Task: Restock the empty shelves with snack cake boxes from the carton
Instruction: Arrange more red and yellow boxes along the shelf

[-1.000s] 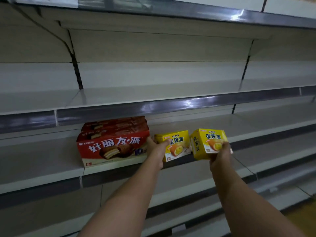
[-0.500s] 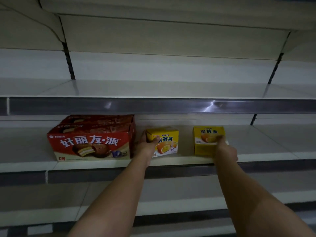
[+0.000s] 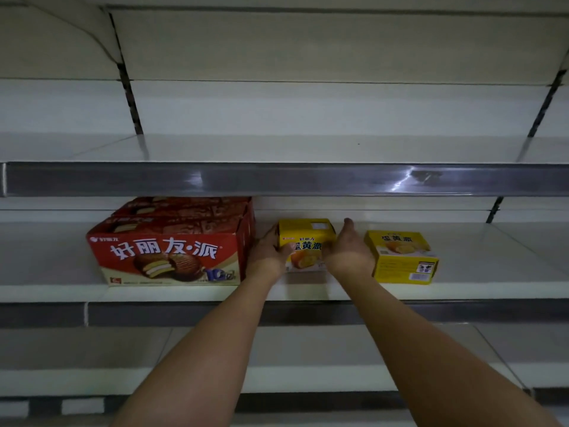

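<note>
Red snack cake boxes (image 3: pixel 167 252) stand at the left of the middle shelf (image 3: pixel 477 291), one in front and more behind. Right beside them sits a yellow snack cake box (image 3: pixel 304 237) between both my hands. My left hand (image 3: pixel 269 255) grips its left side, thumb on the front face. On the box's right side my right hand (image 3: pixel 349 252) presses with straight fingers. A second yellow box (image 3: pixel 400 257) stands free on the shelf, just right of my right hand. The carton is out of view.
The upper shelf (image 3: pixel 277 180) overhangs the boxes with a grey price rail, leaving little height above them. The middle shelf runs on bare to the right of the second yellow box. Lower bare shelves (image 3: pixel 308 377) lie beneath my forearms.
My right hand set the second yellow box down on the shelf, let go and moved left to the first yellow box. My left hand has stayed on the first box.
</note>
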Action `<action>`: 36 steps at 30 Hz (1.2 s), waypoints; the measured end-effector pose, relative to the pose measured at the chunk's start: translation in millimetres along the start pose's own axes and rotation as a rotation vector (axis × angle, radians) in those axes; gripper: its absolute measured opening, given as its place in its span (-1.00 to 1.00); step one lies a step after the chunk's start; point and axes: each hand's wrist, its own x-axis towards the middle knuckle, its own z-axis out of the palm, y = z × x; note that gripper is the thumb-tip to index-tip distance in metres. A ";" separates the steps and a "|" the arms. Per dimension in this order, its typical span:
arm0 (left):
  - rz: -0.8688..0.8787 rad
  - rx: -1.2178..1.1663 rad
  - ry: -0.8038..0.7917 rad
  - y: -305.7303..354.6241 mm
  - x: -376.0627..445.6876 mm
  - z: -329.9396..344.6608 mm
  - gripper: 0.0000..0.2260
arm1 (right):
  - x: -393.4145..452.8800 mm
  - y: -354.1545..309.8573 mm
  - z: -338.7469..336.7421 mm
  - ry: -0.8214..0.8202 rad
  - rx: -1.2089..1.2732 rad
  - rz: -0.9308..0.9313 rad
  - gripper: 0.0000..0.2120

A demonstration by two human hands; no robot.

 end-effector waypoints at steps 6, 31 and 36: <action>-0.086 0.038 0.200 7.5 11.2 7.2 -0.69 | 24.4 -15.4 28.6 -0.106 0.364 0.169 -0.66; -0.098 -0.241 0.044 -1.5 49.3 25.0 -0.61 | 53.6 -26.0 33.8 0.077 0.486 0.113 -0.61; -0.109 -0.200 -0.023 23.7 19.7 43.8 -0.74 | 50.2 3.9 -12.4 0.330 0.050 0.046 -0.72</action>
